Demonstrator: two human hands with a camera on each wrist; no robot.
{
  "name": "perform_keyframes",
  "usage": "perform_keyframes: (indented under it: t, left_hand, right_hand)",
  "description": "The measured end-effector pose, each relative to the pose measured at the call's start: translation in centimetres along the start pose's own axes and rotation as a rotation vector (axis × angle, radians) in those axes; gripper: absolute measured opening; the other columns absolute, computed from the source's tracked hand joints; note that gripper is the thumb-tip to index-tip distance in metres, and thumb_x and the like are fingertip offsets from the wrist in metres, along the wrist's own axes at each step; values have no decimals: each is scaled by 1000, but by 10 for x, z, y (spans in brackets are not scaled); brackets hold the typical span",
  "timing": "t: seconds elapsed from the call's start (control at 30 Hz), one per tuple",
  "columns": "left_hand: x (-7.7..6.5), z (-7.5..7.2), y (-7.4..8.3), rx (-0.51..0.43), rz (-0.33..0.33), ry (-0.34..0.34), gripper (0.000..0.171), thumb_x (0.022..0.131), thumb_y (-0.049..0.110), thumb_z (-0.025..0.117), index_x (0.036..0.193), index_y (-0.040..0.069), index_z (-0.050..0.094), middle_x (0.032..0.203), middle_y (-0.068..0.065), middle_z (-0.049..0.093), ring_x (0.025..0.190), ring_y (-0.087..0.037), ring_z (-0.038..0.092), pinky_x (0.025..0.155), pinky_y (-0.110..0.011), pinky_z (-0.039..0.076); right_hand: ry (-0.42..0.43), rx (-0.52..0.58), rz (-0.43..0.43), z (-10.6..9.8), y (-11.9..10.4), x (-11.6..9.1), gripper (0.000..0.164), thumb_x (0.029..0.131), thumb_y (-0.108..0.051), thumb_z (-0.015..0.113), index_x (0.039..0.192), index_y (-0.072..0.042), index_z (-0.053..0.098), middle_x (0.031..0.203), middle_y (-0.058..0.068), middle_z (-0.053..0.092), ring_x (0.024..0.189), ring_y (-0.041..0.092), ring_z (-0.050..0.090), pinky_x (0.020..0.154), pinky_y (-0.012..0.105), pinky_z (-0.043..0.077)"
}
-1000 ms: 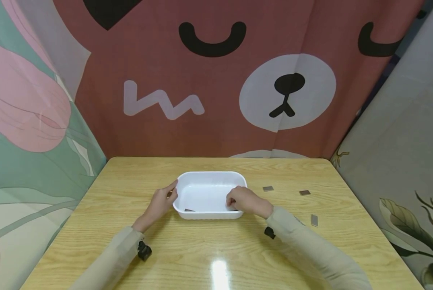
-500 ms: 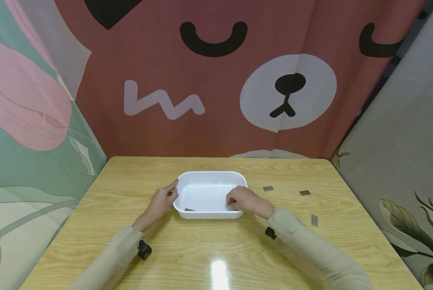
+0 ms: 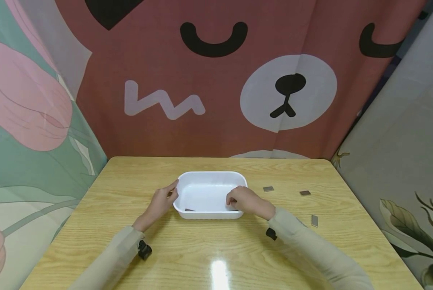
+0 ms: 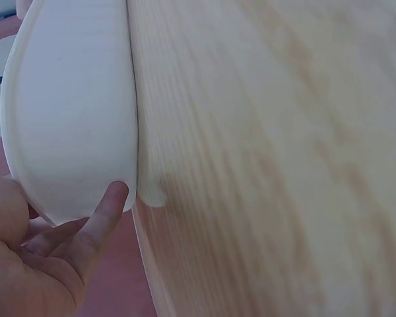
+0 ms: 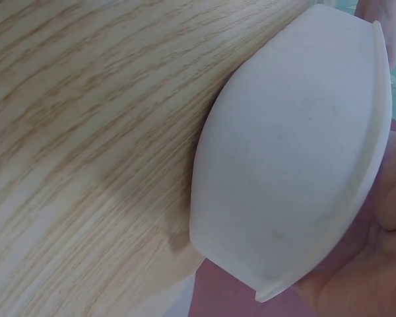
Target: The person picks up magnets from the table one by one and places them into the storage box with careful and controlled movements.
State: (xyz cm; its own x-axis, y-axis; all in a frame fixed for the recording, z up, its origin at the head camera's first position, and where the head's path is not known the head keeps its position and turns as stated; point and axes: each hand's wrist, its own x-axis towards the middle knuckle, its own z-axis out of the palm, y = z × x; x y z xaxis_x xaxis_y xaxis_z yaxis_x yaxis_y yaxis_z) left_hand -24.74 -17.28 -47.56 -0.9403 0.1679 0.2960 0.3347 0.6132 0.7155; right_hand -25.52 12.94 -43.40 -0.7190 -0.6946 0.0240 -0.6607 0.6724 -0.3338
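left hand (image 3: 161, 201) grips white tray (image 3: 209, 216); right hand (image 3: 248, 200) inside, cannot tell if grasping; m-like zigzag (image 3: 166, 104) on curtain (image 3: 187, 141).

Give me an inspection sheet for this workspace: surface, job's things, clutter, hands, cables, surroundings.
Surface: wood-grain table, glare near its front.
Job's things: white tray upright; dark piece inside, near its front wall; three flat pieces on the table to the right.
Clutter: nothing seen.
Hands: left hand holds the tray's left end; right hand reaches over its right end, fingers curled inside, grip unclear.
Cables: nothing seen.
Surroundings: bear-print curtain behind, plant-print curtains either side.
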Motion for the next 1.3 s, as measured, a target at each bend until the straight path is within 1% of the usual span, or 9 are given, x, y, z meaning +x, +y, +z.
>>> perform_keyframes:
  t: [0.17, 0.3, 0.43, 0.6, 0.87, 1.03, 1.3]
  left_hand:
    - [0, 0, 0, -8, -16, -10, 41, 91, 10, 45, 130, 1, 41, 117, -18, 54, 91, -22, 60, 57, -17, 50]
    - [0, 0, -1, -13, -6, -9, 41, 91, 9, 45, 130, 1, 41, 118, -18, 53, 92, -23, 59, 59, -17, 50]
    - [0, 0, 0, -11, -3, -9, 41, 91, 9, 45, 130, 1, 41, 117, -19, 53, 92, -23, 59, 58, -18, 50]
    - [0, -1, 3, -8, 10, 10, 40, 90, 7, 46, 128, -2, 43, 113, -21, 55, 90, -25, 60, 61, -18, 50]
    - [-1, -1, 4, -9, 3, 5, 40, 90, 7, 46, 129, -2, 42, 114, -21, 54, 91, -25, 60, 63, -18, 50]
    - [0, -1, 4, -12, -2, 0, 40, 90, 8, 45, 129, -2, 42, 115, -21, 54, 91, -25, 60, 63, -18, 50]
    - [0, 0, 1, -14, 2, 6, 39, 90, 8, 45, 128, -1, 43, 114, -21, 55, 90, -25, 60, 64, -18, 50]
  right_hand:
    - [24, 6, -10, 0, 0, -2, 18, 78, 1, 57, 83, -10, 71, 83, -3, 66, 76, 7, 57, 67, 22, 47]
    - [42, 8, -10, 0, 0, -2, 16, 78, 0, 59, 83, -10, 71, 83, -2, 66, 76, 8, 57, 67, 22, 47]
    - [60, 13, -13, -1, 0, -2, 14, 78, 0, 60, 83, -9, 70, 83, -1, 66, 75, 10, 57, 66, 23, 47]
    - [75, 24, -9, 1, 2, -1, 15, 77, 1, 60, 82, -9, 70, 83, -2, 66, 75, 9, 57, 65, 23, 47]
    - [101, 30, -40, 0, 1, -2, 15, 76, 2, 60, 81, -7, 70, 81, -1, 66, 75, 10, 58, 64, 23, 48]
    - [119, 36, -29, -2, -2, -4, 14, 78, 1, 60, 83, -7, 70, 82, -1, 66, 76, 9, 58, 65, 22, 48]
    - [136, 39, -40, -1, -1, -5, 14, 79, 0, 60, 84, -7, 70, 83, -1, 66, 77, 8, 58, 66, 21, 48]
